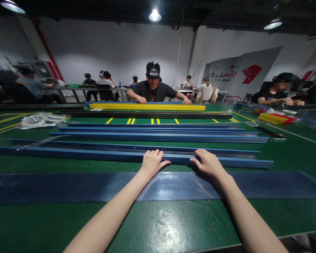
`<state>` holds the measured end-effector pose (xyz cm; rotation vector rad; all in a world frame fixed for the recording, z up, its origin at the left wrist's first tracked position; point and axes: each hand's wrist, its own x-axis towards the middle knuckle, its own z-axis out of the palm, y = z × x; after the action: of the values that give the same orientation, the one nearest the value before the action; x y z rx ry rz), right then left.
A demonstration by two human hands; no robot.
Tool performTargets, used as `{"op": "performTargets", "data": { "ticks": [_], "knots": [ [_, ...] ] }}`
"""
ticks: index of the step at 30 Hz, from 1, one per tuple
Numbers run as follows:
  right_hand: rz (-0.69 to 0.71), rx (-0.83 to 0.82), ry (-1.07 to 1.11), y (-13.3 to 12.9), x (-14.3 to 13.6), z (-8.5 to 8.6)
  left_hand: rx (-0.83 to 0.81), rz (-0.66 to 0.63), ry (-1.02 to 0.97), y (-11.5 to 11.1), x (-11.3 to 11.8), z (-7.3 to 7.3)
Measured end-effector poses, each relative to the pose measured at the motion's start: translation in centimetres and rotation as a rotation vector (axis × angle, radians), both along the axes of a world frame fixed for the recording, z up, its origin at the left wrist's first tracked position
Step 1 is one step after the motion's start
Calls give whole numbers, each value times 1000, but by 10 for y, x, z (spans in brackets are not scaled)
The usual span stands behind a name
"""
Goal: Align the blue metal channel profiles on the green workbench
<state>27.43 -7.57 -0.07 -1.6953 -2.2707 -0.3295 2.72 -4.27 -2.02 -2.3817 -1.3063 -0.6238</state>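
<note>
A long blue channel-shaped rail (94, 155) lies crosswise on the green table. My left hand (152, 162) grips its near wall, fingers curled over the top edge and thumb on the side facing me. Farther right along the same wall, my right hand (207, 162) holds it in a similar way, thumb pointing inward. The fingertips of both hands are hidden behind the wall. Under my forearms a flat, glossy, bluish clear strip (68, 186) stretches across the table. Just beyond the held rail rest several more blue rails (158, 136).
Across the green table (163, 228), a person (154, 89) has both hands at a yellow rail (147, 106). A dark rail (147, 115) lies before it. Coiled clear material (33, 120) sits at left; a phone (271, 133) and a yellow tray (272, 118) at right.
</note>
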Motion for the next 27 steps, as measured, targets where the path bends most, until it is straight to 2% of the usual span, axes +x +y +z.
{"op": "performTargets", "data": {
  "ticks": [22,27],
  "knots": [
    [23,8,31,-3,-1,4,-9,-46,-26,0,0,1],
    [39,-10,-17,-3,-5,4,-17,-48,-31,0,0,2]
  ]
}}
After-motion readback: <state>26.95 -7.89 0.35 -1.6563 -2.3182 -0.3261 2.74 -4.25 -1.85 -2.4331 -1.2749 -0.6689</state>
